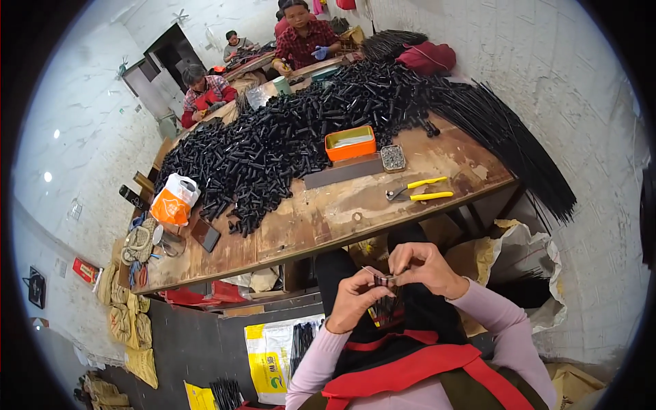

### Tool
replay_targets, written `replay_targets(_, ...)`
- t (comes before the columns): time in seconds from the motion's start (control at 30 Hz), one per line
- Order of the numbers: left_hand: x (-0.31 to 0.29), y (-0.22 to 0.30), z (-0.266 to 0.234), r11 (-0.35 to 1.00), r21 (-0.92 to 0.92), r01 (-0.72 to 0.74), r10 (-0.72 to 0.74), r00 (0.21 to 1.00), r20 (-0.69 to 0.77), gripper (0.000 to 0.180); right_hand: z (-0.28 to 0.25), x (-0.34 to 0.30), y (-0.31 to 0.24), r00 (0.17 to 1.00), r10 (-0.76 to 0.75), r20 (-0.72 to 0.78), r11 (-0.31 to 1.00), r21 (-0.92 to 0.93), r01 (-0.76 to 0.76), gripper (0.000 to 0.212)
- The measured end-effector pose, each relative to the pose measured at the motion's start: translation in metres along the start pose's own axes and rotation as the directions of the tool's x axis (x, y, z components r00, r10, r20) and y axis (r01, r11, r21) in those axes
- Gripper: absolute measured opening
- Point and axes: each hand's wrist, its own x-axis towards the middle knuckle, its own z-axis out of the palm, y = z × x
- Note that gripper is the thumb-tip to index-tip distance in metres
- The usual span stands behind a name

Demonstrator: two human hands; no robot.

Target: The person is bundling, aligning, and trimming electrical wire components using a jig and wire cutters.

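Above my lap, just off the table's near edge, my left hand [354, 299] and my right hand [425, 272] meet fingertip to fingertip. Both pinch a small dark banded piece [385, 280]; its kind is too small to make out. A thin light strand [370, 271] sticks out by the left fingers. Under the hands, dark thin pieces [387, 309] show over my lap, partly hidden. On the table beyond lie yellow-handled pliers [429, 196], with a small clear box of metal bits [393, 158] and an orange box [352, 152] behind them.
Black tubular pieces [273, 147] are heaped across the wooden table [301, 229]. Long black rods [509, 140] hang over its right end. At left are a phone [205, 234], a plastic bag [175, 200] and a glass mug [169, 241]. Several people sit at the far side. A white sack [502, 263] stands right.
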Motion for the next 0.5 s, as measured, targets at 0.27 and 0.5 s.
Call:
replay_targets(0.27,0.015,-0.007,0.004,0.995,-0.080,0.067,-0.071,0.996,-0.048,0.009,-0.008,0.007,-0.001,0.991,-0.087,-0.102,0.984,-0.162,0.070,0.018)
replay_targets(0.5,0.025,-0.006,-0.001,1.000,-0.004,0.030,-0.030,0.994,-0.108,0.009,-0.021,0.029,-0.014,0.970,0.228,-0.078,0.967,-0.098,-0.235,0.014)
